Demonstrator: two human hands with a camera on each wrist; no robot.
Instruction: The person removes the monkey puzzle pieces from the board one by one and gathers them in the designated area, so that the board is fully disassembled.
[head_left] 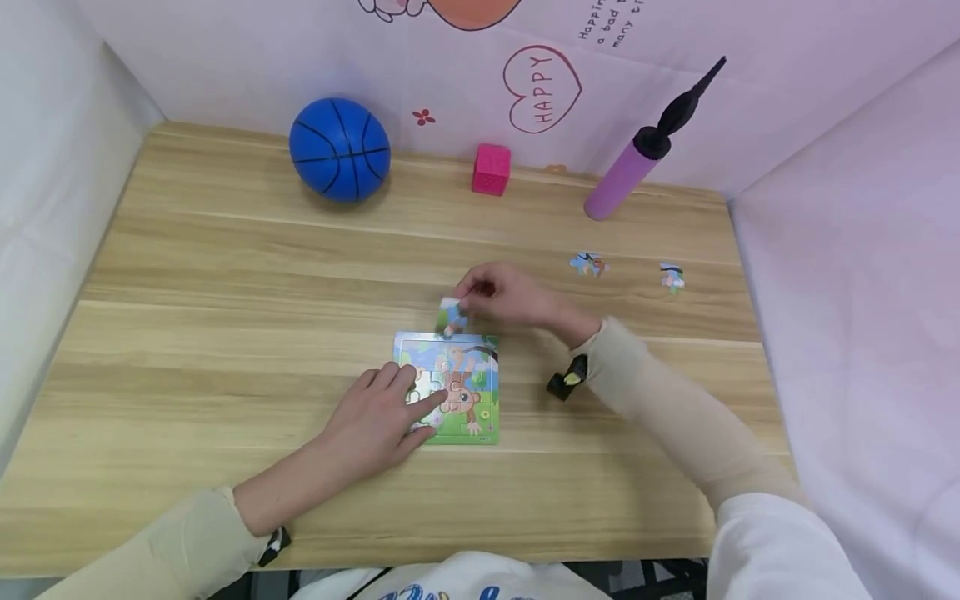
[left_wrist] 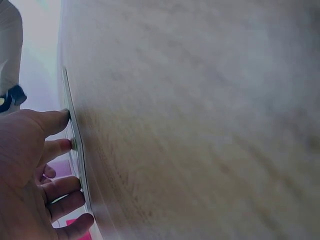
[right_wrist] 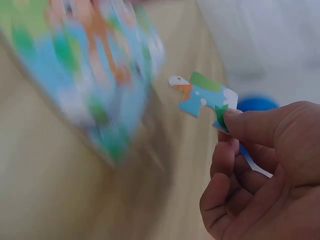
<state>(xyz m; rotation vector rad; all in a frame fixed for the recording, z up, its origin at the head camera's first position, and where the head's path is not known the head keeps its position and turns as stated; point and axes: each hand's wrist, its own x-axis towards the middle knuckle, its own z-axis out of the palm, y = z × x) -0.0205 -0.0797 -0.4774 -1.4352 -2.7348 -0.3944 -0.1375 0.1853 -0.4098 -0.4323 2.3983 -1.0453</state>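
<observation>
Your right hand (head_left: pixel 504 296) pinches a puzzle piece (head_left: pixel 451 317) in its fingers (right_wrist: pixel 250 125), just above the far edge of the puzzle (head_left: pixel 465 392) on the worktop (head_left: pixel 225 275). Your left hand (head_left: pixel 375 421) rests on the puzzle's near left part, fingers straight and flat.

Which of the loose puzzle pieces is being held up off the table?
The puzzle piece pinched by the right hand, just above the puzzle board. The other two loose pieces lie flat on the table, untouched.
</observation>
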